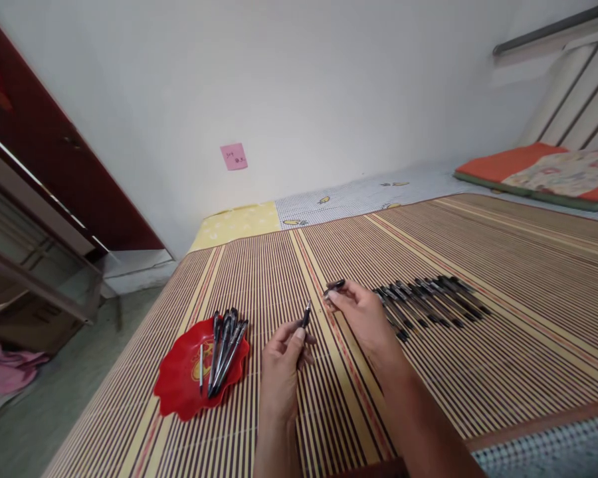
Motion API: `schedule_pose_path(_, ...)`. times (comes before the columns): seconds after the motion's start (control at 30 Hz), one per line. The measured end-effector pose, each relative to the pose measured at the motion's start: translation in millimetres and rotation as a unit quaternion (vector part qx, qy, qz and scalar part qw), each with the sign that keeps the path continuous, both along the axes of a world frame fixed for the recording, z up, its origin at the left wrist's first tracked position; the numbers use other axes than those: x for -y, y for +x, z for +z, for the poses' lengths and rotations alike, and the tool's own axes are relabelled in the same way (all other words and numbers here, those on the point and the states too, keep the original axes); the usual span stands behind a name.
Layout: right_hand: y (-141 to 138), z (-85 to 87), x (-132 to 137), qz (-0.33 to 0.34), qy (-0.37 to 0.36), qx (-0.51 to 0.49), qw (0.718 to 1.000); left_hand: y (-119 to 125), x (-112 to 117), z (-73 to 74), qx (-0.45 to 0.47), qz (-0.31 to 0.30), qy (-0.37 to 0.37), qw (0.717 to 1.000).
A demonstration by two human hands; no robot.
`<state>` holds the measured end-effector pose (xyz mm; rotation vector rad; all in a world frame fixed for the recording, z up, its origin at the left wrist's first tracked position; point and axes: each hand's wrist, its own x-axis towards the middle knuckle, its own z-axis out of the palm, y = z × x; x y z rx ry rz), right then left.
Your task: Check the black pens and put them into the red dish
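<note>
Between the two hands, over the mat (pixel 503 252), a pen (pixel 305 316) and a cap (pixel 335 286) sit a little apart, not touching. The left hand (pixel 283 355) pinches the pen low on its barrel between thumb and fingers, so the tip points up and away from the palm. The right hand (pixel 359 313) holds the cap at its fingertips, just beyond and to the right of the pen's tip; it is small and dark, probably a pen cap, though the view is too coarse to be sure.

Left of the left hand's grip lies a red plate (pixel 177 392) with a bunch of dark pens (pixel 225 345) in it and one thin white piece beside them. Right of the right hand, almost against its knuckles, a row (pixel 431 299) of dark pens lies side by side on the mat. Far beyond both grips, a pink note (pixel 234 157) sticks to the wall (pixel 329 86), and a pillow (pixel 543 169) rests well off to the right.
</note>
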<state>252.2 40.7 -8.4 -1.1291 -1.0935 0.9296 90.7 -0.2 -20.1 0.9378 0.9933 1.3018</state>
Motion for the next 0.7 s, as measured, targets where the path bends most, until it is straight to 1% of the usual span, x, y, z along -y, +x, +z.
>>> schedule_pose_path(0.07,1.4,8.9,5.2,0.006,0.023,-0.079,0.997,0.8,0.5,0.5,-0.013,-0.001,0.007,1.000)
schedule_pose_path(0.17,1.8,15.9,10.4,0.016,0.037,-0.104,0.994,2.6,1.4,3.7,-0.025,-0.005,0.011,1.000)
schedule_pose_path(0.33,2.4,16.7,11.1,0.072,0.040,-0.050,0.995,5.2,2.7,9.1,-0.031,-0.011,0.012,0.999)
schedule_pose_path(0.5,2.7,16.8,11.9,0.138,0.045,0.021,0.989,3.4,3.9,8.2,-0.047,-0.018,0.019,0.999)
schedule_pose_path(0.6,2.8,16.6,12.6,0.162,0.039,0.028,0.986,2.6,4.8,7.9,-0.040,-0.021,0.022,0.999)
schedule_pose_path(0.7,3.6,15.3,12.7,0.167,0.032,0.019,0.985,3.0,6.1,8.7,-0.020,-0.022,0.022,0.999)
